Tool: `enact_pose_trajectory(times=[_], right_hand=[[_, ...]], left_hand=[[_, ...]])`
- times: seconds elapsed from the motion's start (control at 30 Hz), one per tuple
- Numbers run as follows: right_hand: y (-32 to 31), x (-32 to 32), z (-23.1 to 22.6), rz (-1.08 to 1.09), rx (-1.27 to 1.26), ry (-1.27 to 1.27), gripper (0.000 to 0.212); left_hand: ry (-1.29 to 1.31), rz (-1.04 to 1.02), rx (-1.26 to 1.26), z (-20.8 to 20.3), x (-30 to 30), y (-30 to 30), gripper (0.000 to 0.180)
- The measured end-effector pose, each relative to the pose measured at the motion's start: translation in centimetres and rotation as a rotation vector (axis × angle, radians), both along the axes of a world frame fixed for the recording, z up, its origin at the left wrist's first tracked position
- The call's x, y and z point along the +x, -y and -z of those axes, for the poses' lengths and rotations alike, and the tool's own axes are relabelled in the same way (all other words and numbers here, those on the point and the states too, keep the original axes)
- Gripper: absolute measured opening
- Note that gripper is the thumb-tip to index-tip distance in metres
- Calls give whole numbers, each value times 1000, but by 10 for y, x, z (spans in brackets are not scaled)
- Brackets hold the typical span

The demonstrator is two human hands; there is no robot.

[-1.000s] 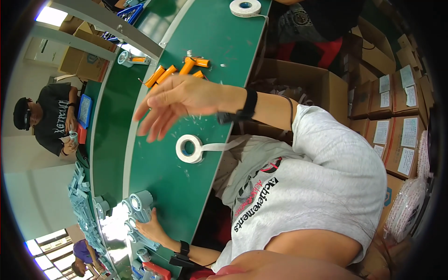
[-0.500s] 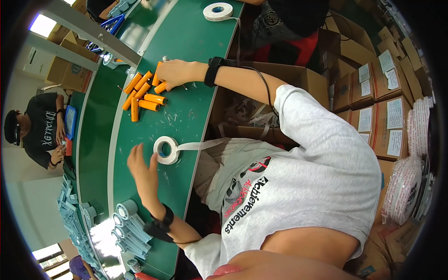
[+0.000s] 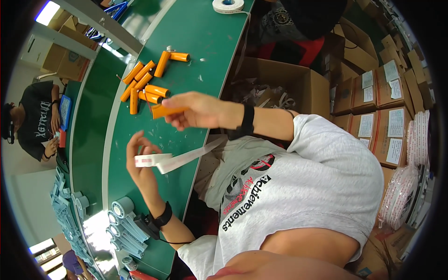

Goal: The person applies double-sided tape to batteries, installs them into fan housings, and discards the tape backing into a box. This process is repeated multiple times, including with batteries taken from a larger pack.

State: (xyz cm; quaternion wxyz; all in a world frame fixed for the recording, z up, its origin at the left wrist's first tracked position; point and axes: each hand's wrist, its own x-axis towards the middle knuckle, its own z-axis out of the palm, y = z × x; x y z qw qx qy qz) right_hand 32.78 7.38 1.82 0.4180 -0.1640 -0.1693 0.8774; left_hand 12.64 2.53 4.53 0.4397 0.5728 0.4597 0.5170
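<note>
Since the earlier frame, an orange cylinder (image 3: 164,111) has moved from the pile (image 3: 144,80) into my right fingers' (image 3: 179,123) grip, at twelve o'clock of the white tape roll (image 3: 147,160) my left fingers (image 3: 132,148) hold tilted above the worktop (image 3: 186,74), apparently a bringing-together step, calling next for careful alignment.

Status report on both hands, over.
Right hand gripping orange cylinder. Left hand holding white tape. Tape tail trails toward shirt; more orange cylinders lie nearby.
</note>
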Motion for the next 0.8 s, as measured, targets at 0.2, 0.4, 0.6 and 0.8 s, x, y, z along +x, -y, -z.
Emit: enact_pose_trajectory(times=[0.2, 0.4, 0.6, 0.8], right_hand=[[19, -28, 16, 59, 626, 493, 21], [20, -40, 8, 83, 1167, 757, 27], [28, -31, -12, -115, 665, 656, 24], [41, -28, -2, -60, 780, 679, 22]], left_hand=[[-245, -57, 152, 5, -1, 7, 25], [-321, 85, 108, 5, -10, 13, 15], [-362, -483, 205, 2, -24, -1, 14], [-198, -600, 184, -2, -58, -1, 19]])
